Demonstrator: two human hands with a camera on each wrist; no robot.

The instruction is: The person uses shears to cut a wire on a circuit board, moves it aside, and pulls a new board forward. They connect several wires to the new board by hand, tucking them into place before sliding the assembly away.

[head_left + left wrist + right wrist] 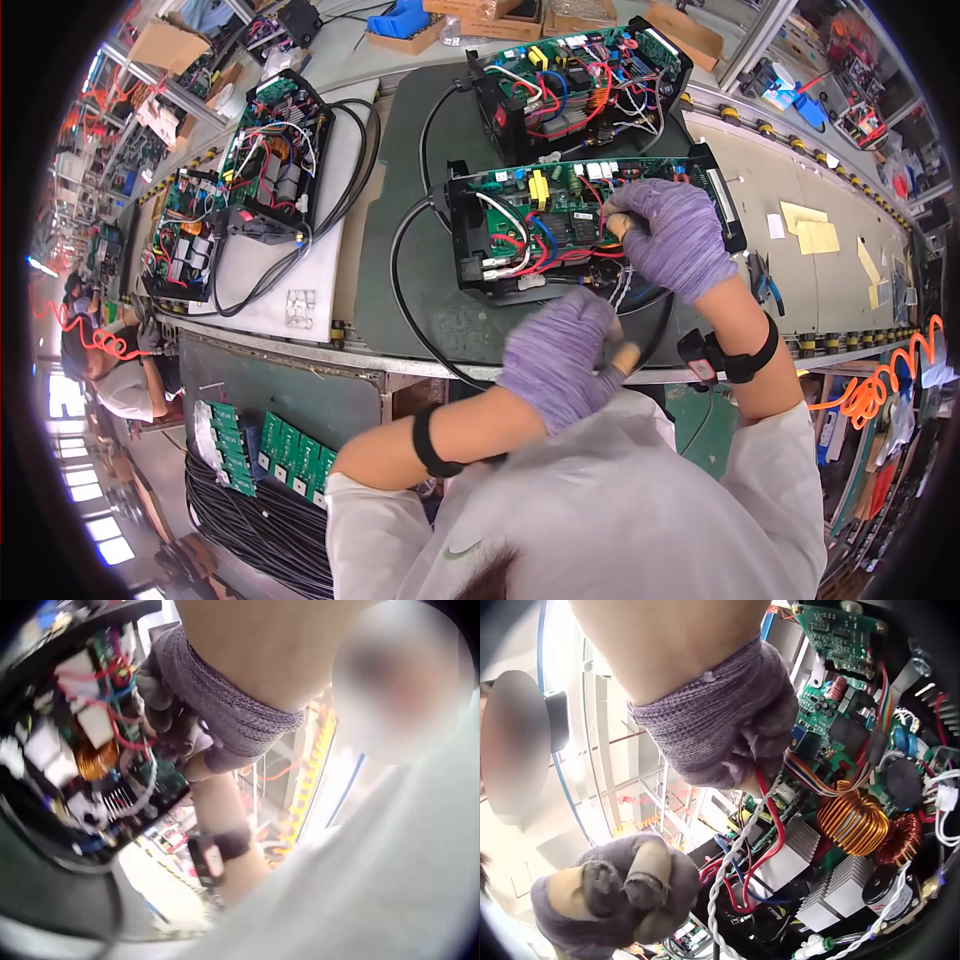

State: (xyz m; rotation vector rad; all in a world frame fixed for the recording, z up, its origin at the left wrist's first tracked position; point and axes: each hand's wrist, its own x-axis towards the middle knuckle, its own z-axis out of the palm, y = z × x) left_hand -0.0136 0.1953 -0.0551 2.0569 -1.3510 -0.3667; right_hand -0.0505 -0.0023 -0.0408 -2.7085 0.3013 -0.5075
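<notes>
My right hand (675,240), in a purple knit glove with tan fingertips, reaches over the right half of the nearer black-cased circuit unit (455,230). In the right wrist view its curled fingers pinch a red wire (776,832), beside a white twisted wire pair (724,877). My left hand (560,360), gloved alike and blurred, is in front of my chest, below the unit's front edge. Its fingers curl inward in the right wrist view, with nothing visible in them. Copper coils (853,819) and finned heat sinks (840,892) fill the case.
A second open unit (580,90) stands behind the first on the dark mat (440,325). Two more units (275,160) with black cables sit on a white board to the left. Pliers (768,285) lie at right. Green boards (290,450) and black cables lie below left.
</notes>
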